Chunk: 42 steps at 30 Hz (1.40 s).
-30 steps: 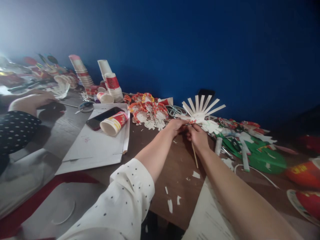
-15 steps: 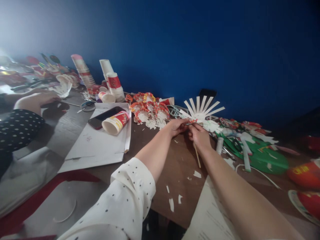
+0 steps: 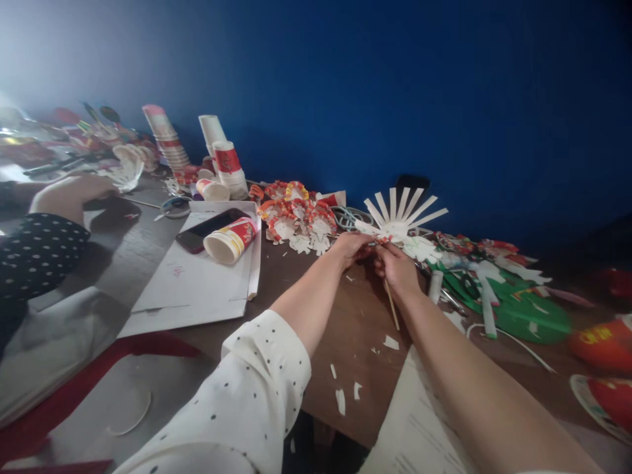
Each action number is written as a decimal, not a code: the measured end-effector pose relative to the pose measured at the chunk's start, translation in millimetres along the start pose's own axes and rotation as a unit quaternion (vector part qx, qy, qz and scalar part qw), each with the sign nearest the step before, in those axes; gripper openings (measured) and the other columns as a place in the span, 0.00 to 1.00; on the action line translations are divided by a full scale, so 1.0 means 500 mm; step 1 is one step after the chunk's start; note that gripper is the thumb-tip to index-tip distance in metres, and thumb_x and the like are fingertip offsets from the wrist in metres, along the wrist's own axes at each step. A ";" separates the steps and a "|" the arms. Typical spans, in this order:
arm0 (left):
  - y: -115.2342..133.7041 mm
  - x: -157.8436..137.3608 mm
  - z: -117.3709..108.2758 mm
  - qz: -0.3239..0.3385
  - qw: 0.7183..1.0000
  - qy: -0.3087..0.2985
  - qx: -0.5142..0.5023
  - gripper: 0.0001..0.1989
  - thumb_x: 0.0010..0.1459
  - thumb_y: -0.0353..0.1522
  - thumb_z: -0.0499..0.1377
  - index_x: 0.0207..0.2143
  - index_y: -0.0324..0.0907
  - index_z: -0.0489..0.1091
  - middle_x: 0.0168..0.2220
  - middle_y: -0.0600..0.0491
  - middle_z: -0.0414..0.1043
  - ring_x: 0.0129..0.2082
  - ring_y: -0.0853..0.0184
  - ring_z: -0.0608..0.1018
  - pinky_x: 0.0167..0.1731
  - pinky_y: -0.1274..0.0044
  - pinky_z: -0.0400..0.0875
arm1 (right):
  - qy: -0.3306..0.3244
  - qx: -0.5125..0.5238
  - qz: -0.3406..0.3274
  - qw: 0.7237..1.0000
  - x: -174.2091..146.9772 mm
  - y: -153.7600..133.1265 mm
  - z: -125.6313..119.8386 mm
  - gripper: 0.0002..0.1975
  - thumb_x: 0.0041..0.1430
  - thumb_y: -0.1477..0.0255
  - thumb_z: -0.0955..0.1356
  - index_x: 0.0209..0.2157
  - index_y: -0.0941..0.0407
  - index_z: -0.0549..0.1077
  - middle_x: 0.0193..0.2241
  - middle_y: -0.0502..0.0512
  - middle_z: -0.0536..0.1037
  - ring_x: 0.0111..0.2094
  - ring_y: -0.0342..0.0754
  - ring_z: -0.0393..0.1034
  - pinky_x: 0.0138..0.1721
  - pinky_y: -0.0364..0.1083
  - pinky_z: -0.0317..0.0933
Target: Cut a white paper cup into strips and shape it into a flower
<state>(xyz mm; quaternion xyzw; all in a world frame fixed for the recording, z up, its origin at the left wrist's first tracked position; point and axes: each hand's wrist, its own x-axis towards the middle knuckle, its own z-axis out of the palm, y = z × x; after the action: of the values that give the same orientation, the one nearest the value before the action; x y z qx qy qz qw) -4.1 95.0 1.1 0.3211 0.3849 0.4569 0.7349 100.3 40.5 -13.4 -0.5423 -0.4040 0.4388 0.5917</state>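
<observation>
Both my hands meet over the table around a paper cup cut into strips [image 3: 397, 227], whose white strips fan outward. My left hand [image 3: 353, 248] is closed on the cup's near left side. My right hand [image 3: 397, 268] pinches it from the right, fingertips close to the left ones. A thin wooden stick [image 3: 391, 303] slants down from beneath my right hand; whether that hand grips it or it joins the cup is hidden. Small red curled bits show at my fingertips.
Left of my arms, a paper cup [image 3: 230, 241] and phone [image 3: 210, 230] lie on a white box [image 3: 187, 289]. Behind are stacked cups [image 3: 228, 168] and red-white paper crafts [image 3: 299, 214]. Green sheet [image 3: 528, 316] and glue stick [image 3: 488, 316] lie right. Another person's hand [image 3: 74, 191] is far left.
Very little differs. The view has shifted slightly, and both hands keep their hold on the cut cup in nearly the same place.
</observation>
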 end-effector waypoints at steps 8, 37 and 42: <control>-0.003 0.001 0.003 0.012 1.000 0.006 0.012 0.06 0.46 0.24 0.65 0.23 0.35 0.70 0.17 0.55 0.67 0.15 0.78 0.65 0.18 0.83 0.61 | -0.012 0.033 0.008 0.999 0.003 -0.001 -0.002 0.14 0.39 0.66 0.73 0.31 0.56 0.74 0.19 0.44 0.67 0.18 0.37 0.57 0.14 0.38 0.45; -0.004 0.007 0.002 0.011 1.000 -0.001 -0.008 0.05 0.44 0.21 0.65 0.21 0.34 0.71 0.18 0.54 0.69 0.17 0.77 0.67 0.19 0.83 0.60 | -0.021 0.088 0.020 0.996 0.002 0.001 -0.001 0.17 0.37 0.70 0.74 0.34 0.55 0.73 0.21 0.44 0.70 0.18 0.35 0.56 0.14 0.35 0.44; 0.001 0.000 0.005 0.008 1.000 -0.005 -0.017 0.05 0.44 0.22 0.65 0.22 0.33 0.72 0.20 0.53 0.70 0.19 0.77 0.69 0.20 0.83 0.61 | -0.038 0.076 0.017 0.996 -0.003 -0.007 0.001 0.14 0.39 0.70 0.73 0.33 0.55 0.74 0.25 0.46 0.72 0.18 0.34 0.56 0.13 0.35 0.44</control>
<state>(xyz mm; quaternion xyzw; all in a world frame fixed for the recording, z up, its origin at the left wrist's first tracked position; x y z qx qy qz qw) -2.0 94.7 2.7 0.3142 0.3709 0.4678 0.7382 99.9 39.3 -10.0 -0.4853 -0.3824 0.4989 0.6077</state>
